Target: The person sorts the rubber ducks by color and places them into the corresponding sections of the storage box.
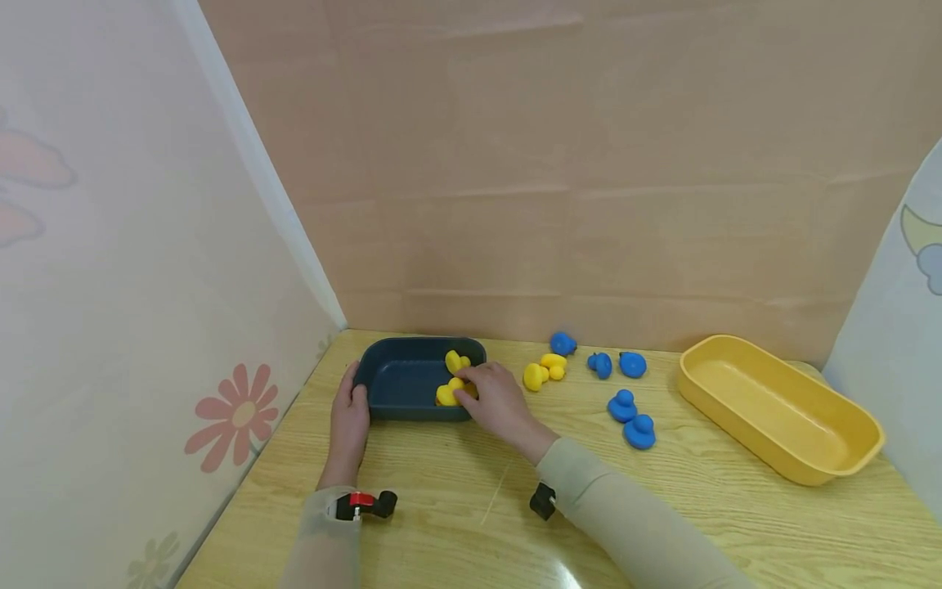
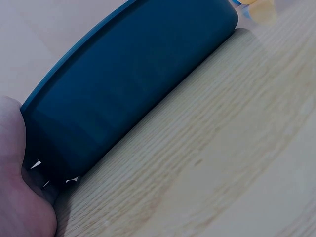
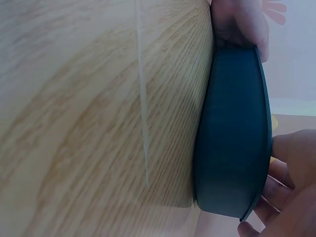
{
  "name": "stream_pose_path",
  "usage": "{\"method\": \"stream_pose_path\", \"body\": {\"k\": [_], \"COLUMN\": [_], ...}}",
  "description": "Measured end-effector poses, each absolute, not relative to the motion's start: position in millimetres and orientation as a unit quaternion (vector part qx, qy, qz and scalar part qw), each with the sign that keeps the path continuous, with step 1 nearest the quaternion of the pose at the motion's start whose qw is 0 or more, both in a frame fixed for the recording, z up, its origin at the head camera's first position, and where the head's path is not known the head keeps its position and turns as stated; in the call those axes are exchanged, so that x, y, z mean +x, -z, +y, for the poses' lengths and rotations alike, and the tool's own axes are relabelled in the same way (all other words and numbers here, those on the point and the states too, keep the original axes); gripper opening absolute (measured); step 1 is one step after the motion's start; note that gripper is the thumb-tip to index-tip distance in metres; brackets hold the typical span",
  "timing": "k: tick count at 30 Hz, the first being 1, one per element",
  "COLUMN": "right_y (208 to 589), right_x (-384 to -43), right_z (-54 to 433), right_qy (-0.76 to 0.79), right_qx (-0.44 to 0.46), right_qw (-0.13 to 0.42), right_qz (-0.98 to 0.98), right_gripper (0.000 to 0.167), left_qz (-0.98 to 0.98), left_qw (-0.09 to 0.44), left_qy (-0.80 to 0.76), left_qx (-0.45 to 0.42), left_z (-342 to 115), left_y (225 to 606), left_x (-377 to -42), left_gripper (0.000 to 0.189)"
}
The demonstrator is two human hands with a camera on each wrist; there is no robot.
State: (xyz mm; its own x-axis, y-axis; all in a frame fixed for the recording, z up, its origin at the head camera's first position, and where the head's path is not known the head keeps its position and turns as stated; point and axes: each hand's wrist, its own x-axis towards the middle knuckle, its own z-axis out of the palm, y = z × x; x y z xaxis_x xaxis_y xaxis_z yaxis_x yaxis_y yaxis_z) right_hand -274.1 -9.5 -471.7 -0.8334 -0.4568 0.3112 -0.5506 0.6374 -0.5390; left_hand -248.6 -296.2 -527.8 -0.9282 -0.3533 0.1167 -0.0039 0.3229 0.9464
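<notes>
A dark blue-green tray [image 1: 421, 413] stands at the back left of the table. My left hand [image 1: 350, 413] grips its left end, thumb over the rim. My right hand [image 1: 500, 401] reaches over the right end, thumb and fingers pinching a small yellow duck-like toy [image 1: 469, 389], mostly hidden by the hand. More yellow toys [image 1: 447, 394] lie inside the tray beside the fingertips. In the right wrist view, the right hand's fingers [image 3: 276, 195] bend over the rim of the tray [image 3: 232, 138].
Right of the tray lie two yellow toys [image 1: 535, 376], with several blue toys [image 1: 639, 432] scattered beyond them. A long yellow tray [image 1: 780, 409] sits at the table's right. A brown paper-like backdrop [image 1: 559, 204] rises behind the table, and a pale flowered wall [image 1: 147, 286] stands at the left.
</notes>
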Motion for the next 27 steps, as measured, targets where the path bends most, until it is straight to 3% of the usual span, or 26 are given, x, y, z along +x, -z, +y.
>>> {"method": "stream_pose_path", "body": {"k": [27], "right_y": [471.6], "right_x": [-277.1], "right_z": [4.3], "right_qy": [-0.366], "right_qx": [0.253], "right_qw": [0.086], "right_qz": [-0.892], "right_gripper": [0.032], "left_qz": [-0.795], "left_qw": [0.15], "left_qy": [0.575], "left_qx": [0.119], "left_z": [-295.8], "left_y": [527.2], "left_x": [-250.0], "left_gripper": [0.06]}}
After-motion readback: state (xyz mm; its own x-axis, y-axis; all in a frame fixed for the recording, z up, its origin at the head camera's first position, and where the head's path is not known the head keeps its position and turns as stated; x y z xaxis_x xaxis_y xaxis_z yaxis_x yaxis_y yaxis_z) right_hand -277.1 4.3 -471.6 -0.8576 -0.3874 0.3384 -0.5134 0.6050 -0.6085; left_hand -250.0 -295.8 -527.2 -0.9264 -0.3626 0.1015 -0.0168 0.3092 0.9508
